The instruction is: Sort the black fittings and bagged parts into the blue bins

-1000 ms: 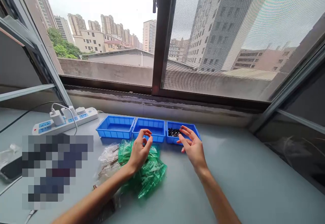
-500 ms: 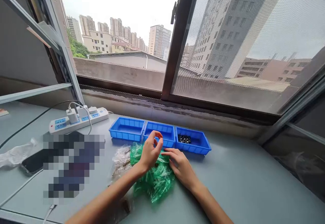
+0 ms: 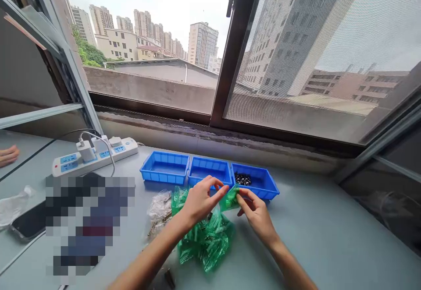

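My right hand [image 3: 258, 215] pinches a small green plastic bag [image 3: 230, 199] between thumb and fingers, raised just in front of the blue bins. Beside it, my left hand [image 3: 204, 198] has its fingers curved and apart, the thumb tip close to the bag's upper edge; whether they touch is hard to tell. Below both hands lies a pile of green plastic bags [image 3: 210, 242], partly covered by my left hand and forearm. Clear bags [image 3: 160, 206] with small brownish parts in them sit against the pile's left side.
Three blue bins stand in a row: left [image 3: 164, 178], middle [image 3: 210, 167] and right [image 3: 263, 189]. Black and silver small parts [image 3: 242, 178] lie in the right one. A power strip [image 3: 95, 156], cables and a phone [image 3: 29, 222] are at left. Another person's hand [image 3: 9, 155] shows at the left edge.
My right hand has lifted a green bag from the pile and moved right with it. My left hand has shifted slightly right and down. Another person's hand has appeared at far left.
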`<action>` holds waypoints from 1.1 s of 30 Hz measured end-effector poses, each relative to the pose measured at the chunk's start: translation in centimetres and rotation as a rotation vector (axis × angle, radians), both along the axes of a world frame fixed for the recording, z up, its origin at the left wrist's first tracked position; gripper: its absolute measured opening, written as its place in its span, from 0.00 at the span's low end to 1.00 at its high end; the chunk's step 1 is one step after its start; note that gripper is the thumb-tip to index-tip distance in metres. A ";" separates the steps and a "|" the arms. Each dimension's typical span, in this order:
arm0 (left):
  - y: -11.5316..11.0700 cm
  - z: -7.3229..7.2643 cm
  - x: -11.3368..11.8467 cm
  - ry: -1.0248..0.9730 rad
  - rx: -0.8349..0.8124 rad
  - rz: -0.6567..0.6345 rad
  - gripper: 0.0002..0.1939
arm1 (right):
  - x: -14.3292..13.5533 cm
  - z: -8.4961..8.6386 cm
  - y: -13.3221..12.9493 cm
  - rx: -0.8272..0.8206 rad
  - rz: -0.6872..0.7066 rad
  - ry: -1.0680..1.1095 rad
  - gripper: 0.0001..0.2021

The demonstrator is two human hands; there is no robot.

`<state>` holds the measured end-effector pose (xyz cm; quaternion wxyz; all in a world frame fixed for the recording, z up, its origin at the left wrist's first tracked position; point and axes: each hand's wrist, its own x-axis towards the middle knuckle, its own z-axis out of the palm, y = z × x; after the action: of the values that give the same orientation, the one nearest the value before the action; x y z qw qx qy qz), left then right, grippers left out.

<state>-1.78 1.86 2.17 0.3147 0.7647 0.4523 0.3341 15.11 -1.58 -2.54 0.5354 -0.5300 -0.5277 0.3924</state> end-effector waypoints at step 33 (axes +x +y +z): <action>1.0 0.9 -2.3 0.281 0.089 -0.326 0.13 | 0.7 0.8 0.3 0.175 -0.075 -0.465 0.11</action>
<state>-4.07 2.86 3.09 0.2642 0.8800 0.3469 0.1885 15.80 -1.30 -1.71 0.4578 -0.5769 -0.6485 0.1925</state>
